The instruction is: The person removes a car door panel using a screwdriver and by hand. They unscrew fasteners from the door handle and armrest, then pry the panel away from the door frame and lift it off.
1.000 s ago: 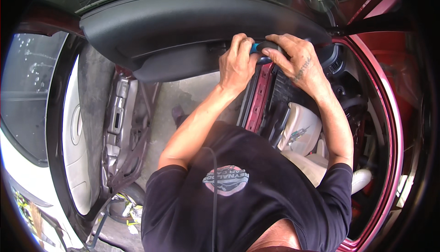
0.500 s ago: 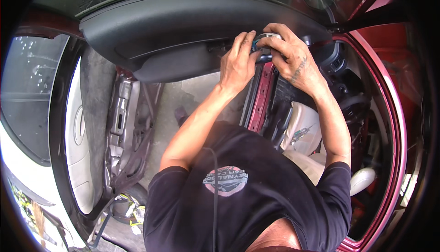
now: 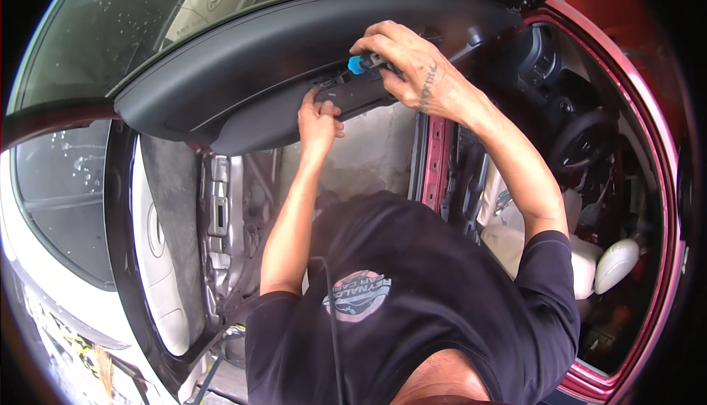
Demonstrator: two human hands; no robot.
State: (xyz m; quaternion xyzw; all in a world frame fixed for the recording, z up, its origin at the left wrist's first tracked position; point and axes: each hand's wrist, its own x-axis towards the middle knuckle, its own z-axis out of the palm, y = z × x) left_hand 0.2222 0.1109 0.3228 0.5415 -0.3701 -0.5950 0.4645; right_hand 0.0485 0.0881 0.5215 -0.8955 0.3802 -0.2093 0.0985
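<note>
A black car door panel [image 3: 243,59] stretches across the far side, in front of both hands. My left hand [image 3: 318,127] is at the panel's lower middle. Its index finger reaches up to a small dark recess [image 3: 333,81] in the armrest, the other fingers loosely bent, and I see nothing in its grasp. Higher and to the right, my right hand [image 3: 412,66] is closed on a small dark piece with a bright blue end [image 3: 356,65]. The blue end points left, just above the recess. The palm hides part of the piece, and its exact kind cannot be made out.
The red door sill [image 3: 437,158] runs beside me on the right. Beyond it are the steering wheel [image 3: 582,140] and a pale seat [image 3: 508,239]. On the left stand a bare metal door frame piece [image 3: 219,213] and a white car [image 3: 55,287]. Window glass [image 3: 132,37] rises above the panel.
Both hands were together on the blue-ended piece near the panel's right part. My left hand has let go and moved left and down to the recess; my right hand has carried the piece left.
</note>
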